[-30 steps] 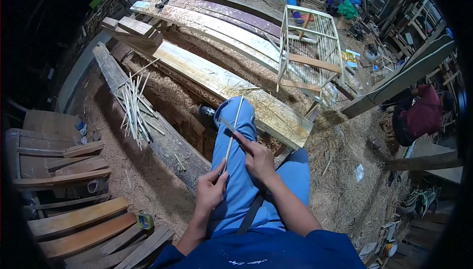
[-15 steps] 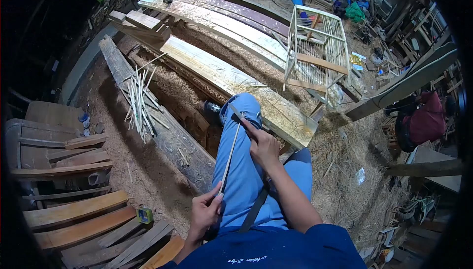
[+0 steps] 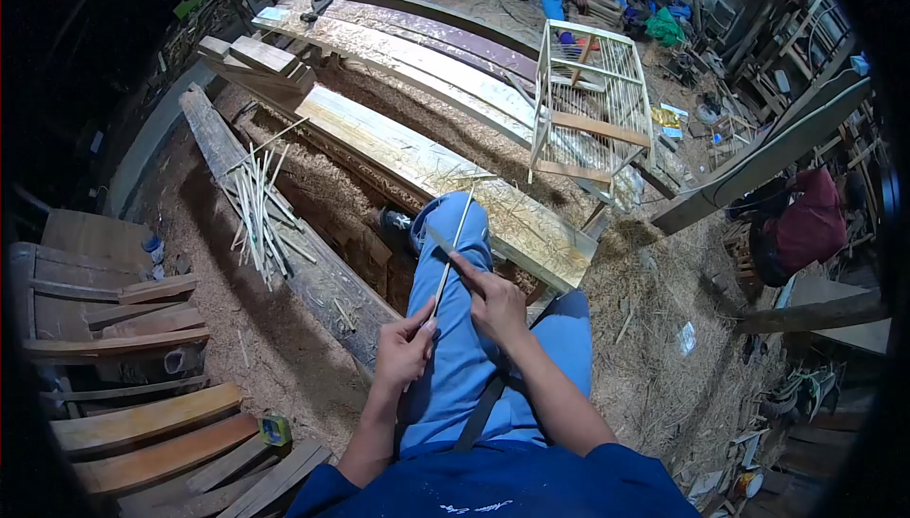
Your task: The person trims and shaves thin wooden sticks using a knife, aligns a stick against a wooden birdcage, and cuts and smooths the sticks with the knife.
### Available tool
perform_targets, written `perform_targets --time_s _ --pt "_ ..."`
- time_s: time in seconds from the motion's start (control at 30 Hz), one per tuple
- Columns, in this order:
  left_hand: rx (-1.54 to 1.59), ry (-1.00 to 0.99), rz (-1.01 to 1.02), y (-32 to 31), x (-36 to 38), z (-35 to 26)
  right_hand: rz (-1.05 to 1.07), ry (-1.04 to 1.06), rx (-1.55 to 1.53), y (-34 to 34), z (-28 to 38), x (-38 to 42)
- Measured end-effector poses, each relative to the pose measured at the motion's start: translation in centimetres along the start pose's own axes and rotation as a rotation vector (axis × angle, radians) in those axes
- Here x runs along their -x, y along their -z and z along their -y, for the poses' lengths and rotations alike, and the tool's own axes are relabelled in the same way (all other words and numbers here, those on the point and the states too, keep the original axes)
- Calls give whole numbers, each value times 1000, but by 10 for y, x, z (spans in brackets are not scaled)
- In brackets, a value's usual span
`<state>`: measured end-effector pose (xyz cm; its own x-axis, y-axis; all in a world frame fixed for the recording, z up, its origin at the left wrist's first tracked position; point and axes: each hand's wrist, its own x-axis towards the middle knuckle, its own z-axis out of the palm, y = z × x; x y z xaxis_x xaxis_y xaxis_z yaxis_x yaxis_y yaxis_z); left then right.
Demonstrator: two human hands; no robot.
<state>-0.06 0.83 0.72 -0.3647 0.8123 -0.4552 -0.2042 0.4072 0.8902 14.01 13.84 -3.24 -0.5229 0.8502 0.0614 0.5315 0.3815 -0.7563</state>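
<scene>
My left hand (image 3: 405, 349) pinches the stick (image 3: 462, 221) low, axis forward; my right hand (image 3: 497, 305) grips the knife (image 3: 437, 238) across it.

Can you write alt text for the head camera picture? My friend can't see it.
A left hand holds a thin wooden stick along a leg in blue jeans; the right hand holds a knife crossing it. Similar sticks lie on a weathered plank at left.

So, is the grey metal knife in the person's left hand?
No, the right hand holds the grey metal knife, while the left hand grips a thin, pale stick.
</scene>
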Motion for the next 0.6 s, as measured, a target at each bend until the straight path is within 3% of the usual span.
perform_targets --time_s 0.13,0.33,0.4,0.5,0.57,0.6 --pt "32 -59 -9 13 23 18 -45 38 -12 -6 -8 -12" --pt "56 34 -28 20 57 20 29 49 21 2 -7 -15" --pt "34 55 -19 23 73 19 -72 -87 51 1 -17 -19" --pt "55 55 46 39 102 42 -27 -118 66 13 -36 -40" --pt "50 48 48 44 110 41 3 -134 -51 10 -41 -49" --pt "61 39 14 45 108 37 -135 -12 -217 -6 -59 -56"
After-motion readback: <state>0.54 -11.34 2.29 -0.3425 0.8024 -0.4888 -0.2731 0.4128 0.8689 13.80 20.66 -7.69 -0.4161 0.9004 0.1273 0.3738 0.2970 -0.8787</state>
